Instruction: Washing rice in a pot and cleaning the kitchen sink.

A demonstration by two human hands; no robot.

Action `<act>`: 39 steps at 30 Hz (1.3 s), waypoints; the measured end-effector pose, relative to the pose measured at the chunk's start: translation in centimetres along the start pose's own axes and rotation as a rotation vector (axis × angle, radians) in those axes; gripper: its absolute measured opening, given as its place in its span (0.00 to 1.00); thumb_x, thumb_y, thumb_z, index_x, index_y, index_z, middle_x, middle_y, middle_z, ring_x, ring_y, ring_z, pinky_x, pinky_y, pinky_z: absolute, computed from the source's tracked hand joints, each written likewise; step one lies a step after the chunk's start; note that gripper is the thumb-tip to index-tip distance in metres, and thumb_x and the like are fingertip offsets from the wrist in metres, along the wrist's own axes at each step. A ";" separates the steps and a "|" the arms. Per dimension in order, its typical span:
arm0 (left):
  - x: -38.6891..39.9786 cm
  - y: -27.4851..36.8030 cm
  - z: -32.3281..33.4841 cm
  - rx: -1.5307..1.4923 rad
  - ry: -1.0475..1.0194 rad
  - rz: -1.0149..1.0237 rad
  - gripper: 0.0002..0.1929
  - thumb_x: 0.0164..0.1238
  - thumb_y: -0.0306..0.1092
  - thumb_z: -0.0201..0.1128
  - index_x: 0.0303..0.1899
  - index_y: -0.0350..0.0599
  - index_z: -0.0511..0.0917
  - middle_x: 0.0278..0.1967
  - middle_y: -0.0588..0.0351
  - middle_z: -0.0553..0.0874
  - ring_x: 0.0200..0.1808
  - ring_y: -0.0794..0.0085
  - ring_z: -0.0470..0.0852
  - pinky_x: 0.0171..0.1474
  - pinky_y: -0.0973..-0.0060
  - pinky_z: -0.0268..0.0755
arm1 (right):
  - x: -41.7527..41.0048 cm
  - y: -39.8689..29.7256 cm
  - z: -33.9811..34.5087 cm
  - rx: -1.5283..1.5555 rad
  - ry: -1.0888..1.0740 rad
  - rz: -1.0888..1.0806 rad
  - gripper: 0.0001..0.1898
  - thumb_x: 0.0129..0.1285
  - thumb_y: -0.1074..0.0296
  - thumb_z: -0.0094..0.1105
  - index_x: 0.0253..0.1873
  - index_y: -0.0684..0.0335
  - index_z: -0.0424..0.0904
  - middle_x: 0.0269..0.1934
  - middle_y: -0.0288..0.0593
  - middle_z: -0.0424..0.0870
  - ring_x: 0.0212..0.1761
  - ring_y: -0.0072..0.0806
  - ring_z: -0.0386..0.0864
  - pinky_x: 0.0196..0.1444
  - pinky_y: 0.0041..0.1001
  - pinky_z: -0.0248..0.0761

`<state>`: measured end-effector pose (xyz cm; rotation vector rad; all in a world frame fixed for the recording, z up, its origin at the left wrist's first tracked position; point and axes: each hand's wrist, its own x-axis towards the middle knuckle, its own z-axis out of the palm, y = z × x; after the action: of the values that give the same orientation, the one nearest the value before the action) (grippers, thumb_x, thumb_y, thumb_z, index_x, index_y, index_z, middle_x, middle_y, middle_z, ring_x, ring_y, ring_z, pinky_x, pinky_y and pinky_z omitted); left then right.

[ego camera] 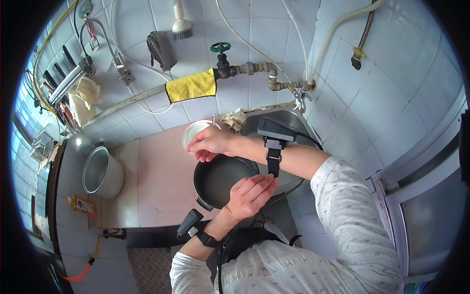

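Note:
My left hand (251,194) is raised over the near right side of a dark frying pan (220,180), its fingertips at the lower end of a black strap (273,161) around my right forearm and seemingly pinching it. The strap carries a dark box-shaped device (276,130) with a cable. Stretched out to the left, my right hand (209,143) hangs loosely bent above the pan's far rim, with nothing visible in it. It partly hides a white bowl with a red rim (191,134). A second dark device (190,222) is strapped to my left wrist.
A metal sink (286,114) adjoins the pink countertop (161,176); a crumpled cloth (234,120) lies at its corner. An aluminium pot (104,172) stands left, near an orange-capped bottle (82,205). A yellow cloth (191,86) hangs on the wall pipe. A door frame (389,205) is at right.

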<state>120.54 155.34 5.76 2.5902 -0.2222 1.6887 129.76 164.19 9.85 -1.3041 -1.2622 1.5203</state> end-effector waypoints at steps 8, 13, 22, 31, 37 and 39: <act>-1.1 -0.5 1.0 -0.057 -0.061 -0.016 0.15 0.39 0.25 0.63 0.36 0.37 0.80 0.38 0.56 0.78 0.36 0.70 0.78 0.35 0.76 0.75 | 0.0 0.4 1.8 -0.151 -0.017 -0.082 0.09 0.60 0.70 0.52 0.42 0.68 0.76 0.25 0.39 0.79 0.22 0.18 0.76 0.22 0.17 0.70; -2.1 -0.9 1.4 -0.086 -0.069 0.000 0.16 0.41 0.24 0.64 0.38 0.36 0.80 0.38 0.56 0.77 0.37 0.68 0.78 0.37 0.75 0.75 | -0.9 0.0 3.7 -0.313 -0.053 -0.200 0.08 0.59 0.72 0.51 0.40 0.70 0.76 0.22 0.39 0.79 0.20 0.19 0.76 0.21 0.17 0.68; -2.9 0.2 1.2 -0.106 -0.151 -0.012 0.16 0.40 0.24 0.62 0.38 0.38 0.80 0.40 0.52 0.79 0.39 0.61 0.78 0.41 0.68 0.72 | -2.0 2.0 4.0 -0.700 -0.033 -0.400 0.07 0.52 0.72 0.52 0.33 0.67 0.78 0.23 0.46 0.81 0.27 0.35 0.80 0.32 0.29 0.72; -2.9 0.8 0.2 -0.199 -0.489 -0.218 0.14 0.46 0.28 0.59 0.39 0.40 0.78 0.39 0.55 0.79 0.43 0.67 0.77 0.46 0.71 0.69 | -1.9 7.1 3.4 -1.255 0.085 -0.603 0.13 0.59 0.60 0.49 0.33 0.64 0.77 0.27 0.50 0.80 0.34 0.45 0.79 0.38 0.40 0.71; -1.8 0.2 0.7 -0.111 -0.626 0.128 0.19 0.41 0.34 0.56 0.39 0.38 0.78 0.40 0.58 0.78 0.46 0.67 0.76 0.48 0.74 0.70 | -3.6 2.7 1.9 -0.706 -0.203 -0.021 0.17 0.66 0.57 0.46 0.47 0.66 0.76 0.39 0.44 0.81 0.42 0.29 0.78 0.42 0.28 0.71; -2.5 0.5 1.3 -0.081 -0.627 0.140 0.15 0.40 0.34 0.57 0.32 0.37 0.76 0.35 0.58 0.77 0.43 0.68 0.77 0.48 0.74 0.70 | -4.1 2.6 2.8 -0.465 -0.288 -0.124 0.20 0.67 0.56 0.46 0.51 0.68 0.73 0.43 0.44 0.80 0.47 0.22 0.76 0.47 0.24 0.69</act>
<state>120.67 154.97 2.96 3.0100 -0.4841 0.8128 128.00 159.14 8.29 -1.2835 -1.9327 1.4094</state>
